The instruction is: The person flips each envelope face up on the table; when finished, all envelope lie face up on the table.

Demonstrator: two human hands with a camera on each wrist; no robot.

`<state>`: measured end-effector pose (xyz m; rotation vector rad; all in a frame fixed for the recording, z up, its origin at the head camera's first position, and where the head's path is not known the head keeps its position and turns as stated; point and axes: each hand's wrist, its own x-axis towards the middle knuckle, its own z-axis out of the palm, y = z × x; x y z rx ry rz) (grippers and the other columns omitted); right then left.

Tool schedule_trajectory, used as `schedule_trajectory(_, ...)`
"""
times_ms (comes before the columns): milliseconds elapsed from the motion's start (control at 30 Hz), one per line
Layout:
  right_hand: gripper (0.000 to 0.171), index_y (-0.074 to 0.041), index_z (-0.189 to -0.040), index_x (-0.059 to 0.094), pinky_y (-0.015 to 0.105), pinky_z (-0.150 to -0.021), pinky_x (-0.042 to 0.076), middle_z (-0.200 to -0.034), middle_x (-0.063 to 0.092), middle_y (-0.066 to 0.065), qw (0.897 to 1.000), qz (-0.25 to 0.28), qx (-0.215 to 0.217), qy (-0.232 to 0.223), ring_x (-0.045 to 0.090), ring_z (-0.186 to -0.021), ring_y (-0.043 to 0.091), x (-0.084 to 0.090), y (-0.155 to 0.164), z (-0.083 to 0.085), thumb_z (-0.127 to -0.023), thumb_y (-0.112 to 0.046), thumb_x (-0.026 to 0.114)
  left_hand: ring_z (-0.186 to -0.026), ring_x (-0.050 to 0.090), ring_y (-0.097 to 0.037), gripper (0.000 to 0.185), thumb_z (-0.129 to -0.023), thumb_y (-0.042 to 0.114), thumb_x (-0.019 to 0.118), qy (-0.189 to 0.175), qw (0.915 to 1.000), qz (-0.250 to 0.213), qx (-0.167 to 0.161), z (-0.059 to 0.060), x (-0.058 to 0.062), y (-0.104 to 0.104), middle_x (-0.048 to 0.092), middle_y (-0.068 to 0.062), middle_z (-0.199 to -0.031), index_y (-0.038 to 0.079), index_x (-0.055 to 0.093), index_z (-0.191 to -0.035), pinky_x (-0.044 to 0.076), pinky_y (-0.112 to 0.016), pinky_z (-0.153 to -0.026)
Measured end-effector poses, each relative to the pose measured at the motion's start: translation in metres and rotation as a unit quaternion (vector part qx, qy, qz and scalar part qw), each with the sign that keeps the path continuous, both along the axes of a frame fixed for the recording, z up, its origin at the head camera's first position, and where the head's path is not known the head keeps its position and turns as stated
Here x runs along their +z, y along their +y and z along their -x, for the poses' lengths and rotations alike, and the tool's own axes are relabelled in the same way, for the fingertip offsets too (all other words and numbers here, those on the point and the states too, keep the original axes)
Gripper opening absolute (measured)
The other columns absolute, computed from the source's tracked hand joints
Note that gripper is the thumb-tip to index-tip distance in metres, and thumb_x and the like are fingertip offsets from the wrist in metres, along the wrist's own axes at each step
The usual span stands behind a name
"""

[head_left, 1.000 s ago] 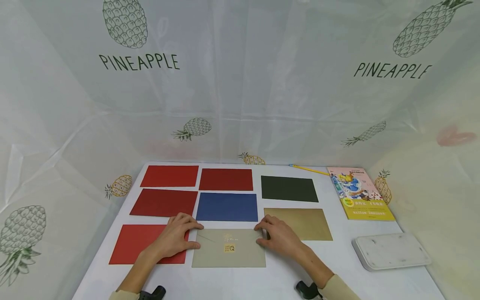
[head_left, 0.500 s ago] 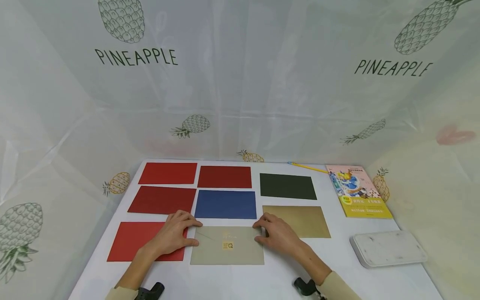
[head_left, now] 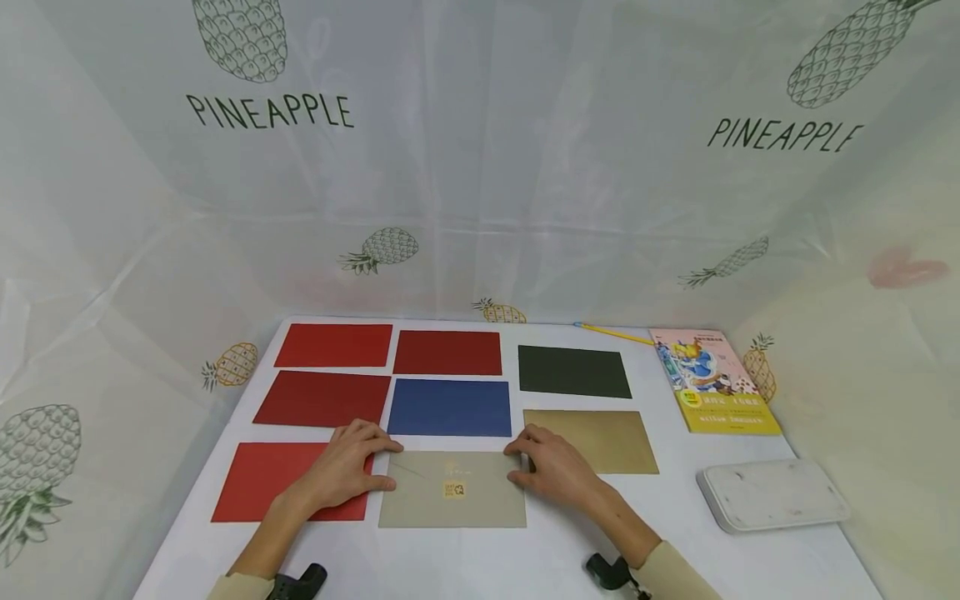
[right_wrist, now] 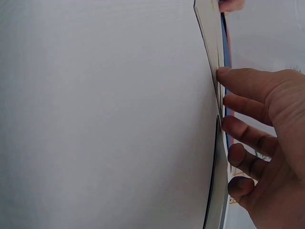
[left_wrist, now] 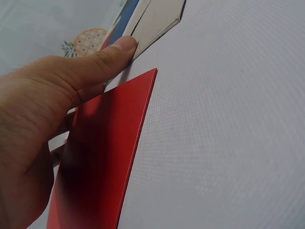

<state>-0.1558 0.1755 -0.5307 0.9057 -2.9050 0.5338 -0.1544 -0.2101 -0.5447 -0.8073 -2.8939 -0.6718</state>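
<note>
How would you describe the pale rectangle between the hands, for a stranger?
On the white table, between the left hand and the right hand, lies a grey-beige rectangle. The nearby red rectangle, blue rectangle and gold rectangle look plain; it alone bears a small yellow mark.

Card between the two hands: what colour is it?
Greyish beige card, with a small yellow mark near its middle; best seen in the head view.

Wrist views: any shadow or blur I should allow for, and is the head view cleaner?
Left wrist: a dark shadow covers much of the red card, though its edge looks sharp. Right wrist: the beige card is seen almost edge-on, its surface hard to judge. Head: fairly even light, faint shadow near the right hand, gold print too small to read.
</note>
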Motion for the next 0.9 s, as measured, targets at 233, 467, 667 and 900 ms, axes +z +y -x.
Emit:
schedule_trajectory(233, 0.031, -0.023, -0.109, 0.075, 0.026, -0.07, 0.044, -0.101, 0.06, -0.007, 1.0, -0.003, -0.004, -0.008, 0.048, -0.08, 0.005, 0.002, 0.0, -0.001, -0.081, -0.036, 0.083, -0.115, 0.048, -0.016, 0.051, -0.07, 0.046, 0.089, -0.013, 0.9999, 0.001, 0.0, 0.0, 0.003, 0.0, 0.061, 0.01, -0.112, 0.029, 0.074, -0.116, 0.039, -0.052, -0.095)
schedule_trajectory(467, 0.032, -0.021, -0.111, 0.075, 0.024, -0.069, 0.042, -0.1, 0.058, -0.006, 1.0, 0.007, 0.001, 0.006, 0.046, -0.08, 0.006, 0.006, 0.002, 0.005, -0.083, -0.035, 0.082, -0.116, 0.049, -0.015, 0.053, -0.073, 0.046, 0.087, -0.02, 0.9996, -0.005, 0.017, 0.005, 0.004, -0.004, 0.062, 0.009, -0.114, 0.028, 0.073, -0.12, 0.038, -0.049, -0.097)
schedule_trajectory(667, 0.032, -0.02, -0.113, 0.074, 0.028, -0.074, 0.046, -0.105, 0.062, -0.004, 1.0, 0.012, 0.002, 0.012, 0.048, -0.082, 0.008, 0.013, -0.001, 0.016, -0.086, -0.036, 0.08, -0.114, 0.054, -0.018, 0.045, -0.08, 0.035, 0.085, 0.003, 0.9993, -0.025, 0.028, 0.019, 0.012, -0.006, 0.065, 0.004, -0.116, 0.024, 0.073, -0.122, 0.042, -0.049, -0.095)
schedule_trajectory(900, 0.033, -0.019, -0.116, 0.072, 0.035, -0.084, 0.053, -0.115, 0.065, -0.003, 1.0, 0.017, -0.011, -0.018, 0.059, -0.097, 0.014, 0.016, -0.009, 0.034, -0.088, -0.035, 0.078, -0.117, 0.053, -0.022, 0.046, -0.083, 0.03, 0.083, -0.005, 0.9976, -0.048, 0.049, 0.042, 0.017, -0.006, 0.065, -0.002, -0.122, 0.02, 0.07, -0.127, 0.043, -0.053, -0.098)
